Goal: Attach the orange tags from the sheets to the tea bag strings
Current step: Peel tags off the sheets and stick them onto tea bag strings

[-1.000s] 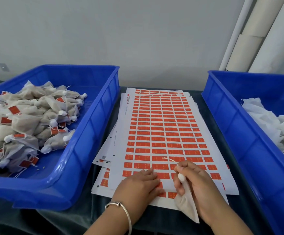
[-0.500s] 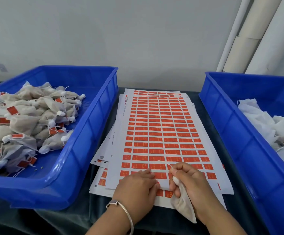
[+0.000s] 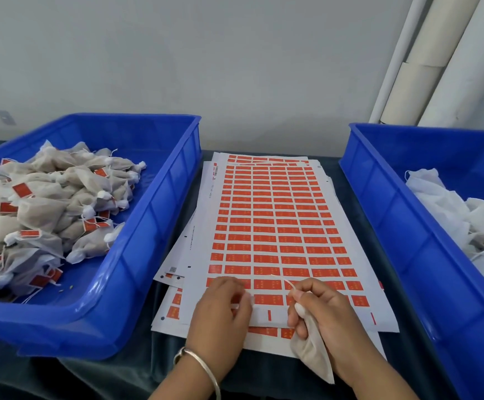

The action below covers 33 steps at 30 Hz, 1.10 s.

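Tag sheets (image 3: 266, 223): stacked mid-worktop, between blue bins.
Left hand (image 3: 220, 310): fingers curled, working at near-row orange tag (image 3: 268, 299).
Right hand (image 3: 318, 319): grips tea bag (image 3: 311, 352), pinches string (image 3: 288, 284) over sheet.
We peel tag cleanly, keep string taut, centred.

The sheets (image 3: 275, 226) are white, printed with a regular grid of orange tags (image 3: 266, 258) in straight rows. Two bins are bright blue: the left bin (image 3: 137, 255) holds beige tea bags (image 3: 41, 215) with white knots and orange-red tags, the right bin (image 3: 408, 241) white fabric bags (image 3: 454, 209). The counter (image 3: 119, 373) cover is dark teal-green. The wall (image 3: 206, 67) is pale grey. A silver bangle (image 3: 203, 368) circles the left wrist.
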Available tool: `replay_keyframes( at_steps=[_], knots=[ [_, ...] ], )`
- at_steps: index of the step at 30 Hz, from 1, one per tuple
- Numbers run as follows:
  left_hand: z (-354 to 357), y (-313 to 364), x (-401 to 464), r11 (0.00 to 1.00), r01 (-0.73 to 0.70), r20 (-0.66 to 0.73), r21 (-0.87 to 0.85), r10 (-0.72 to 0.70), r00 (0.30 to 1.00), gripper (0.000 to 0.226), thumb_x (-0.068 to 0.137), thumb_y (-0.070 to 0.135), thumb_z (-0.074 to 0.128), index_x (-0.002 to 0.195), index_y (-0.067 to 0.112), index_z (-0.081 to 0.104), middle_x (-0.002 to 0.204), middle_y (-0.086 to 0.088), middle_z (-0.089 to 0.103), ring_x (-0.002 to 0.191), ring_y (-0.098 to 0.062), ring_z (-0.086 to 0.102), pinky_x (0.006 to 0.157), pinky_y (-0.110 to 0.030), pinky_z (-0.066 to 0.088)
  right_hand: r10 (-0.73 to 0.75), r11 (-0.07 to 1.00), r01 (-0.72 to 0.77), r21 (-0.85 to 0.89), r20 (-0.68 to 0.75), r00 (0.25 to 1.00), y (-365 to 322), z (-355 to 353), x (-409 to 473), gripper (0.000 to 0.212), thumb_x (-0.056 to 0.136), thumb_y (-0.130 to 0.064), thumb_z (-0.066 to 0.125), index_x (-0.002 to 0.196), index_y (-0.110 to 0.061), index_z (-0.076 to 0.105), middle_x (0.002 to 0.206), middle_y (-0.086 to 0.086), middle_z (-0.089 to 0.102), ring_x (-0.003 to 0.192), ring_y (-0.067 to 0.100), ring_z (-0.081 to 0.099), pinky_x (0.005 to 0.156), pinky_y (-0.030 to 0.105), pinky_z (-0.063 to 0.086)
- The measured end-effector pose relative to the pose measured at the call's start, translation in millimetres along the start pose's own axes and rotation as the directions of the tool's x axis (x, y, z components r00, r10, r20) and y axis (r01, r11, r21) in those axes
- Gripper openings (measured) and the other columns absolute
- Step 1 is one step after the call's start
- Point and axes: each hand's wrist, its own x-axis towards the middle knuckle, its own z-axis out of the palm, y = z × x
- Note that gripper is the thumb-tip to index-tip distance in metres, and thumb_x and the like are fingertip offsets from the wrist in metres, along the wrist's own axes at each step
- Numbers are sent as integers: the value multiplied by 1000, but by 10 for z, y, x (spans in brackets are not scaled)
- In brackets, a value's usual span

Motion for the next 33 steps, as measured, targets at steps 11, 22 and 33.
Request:
replay_keyframes(
  at_steps=[11, 22, 33],
  knots=[
    [-178, 63, 170, 600, 450, 66, -662, -550, 832, 21, 94, 22, 52, 80, 16, 66, 54, 6, 61, 62, -18, 61, 62, -31, 54, -153, 979, 139, -149, -90, 984, -144, 8, -101, 7, 82, -25, 68, 77, -23, 72, 84, -18, 72, 83, -4, 66, 64, 12, 50],
    [-125, 586, 278, 463, 388, 189, -797, -418, 889, 24, 93, 11, 51, 76, 15, 68, 63, 2, 68, 64, -13, 66, 59, -20, 52, -466, 803, 395, -447, -59, 883, -397, -49, -37, 15, 81, -22, 70, 71, -32, 65, 71, -27, 67, 75, -8, 64, 56, -1, 43],
    [-55, 812, 324, 377, 443, 308, -813, -367, 878, 22, 94, 16, 53, 78, 15, 68, 69, -1, 72, 66, -16, 70, 60, -20, 54, -593, 696, 445, -564, -101, 799, -600, -70, -68, 7, 66, -48, 62, 69, -42, 60, 77, -18, 62, 78, -4, 58, 56, 4, 46]
  ],
)
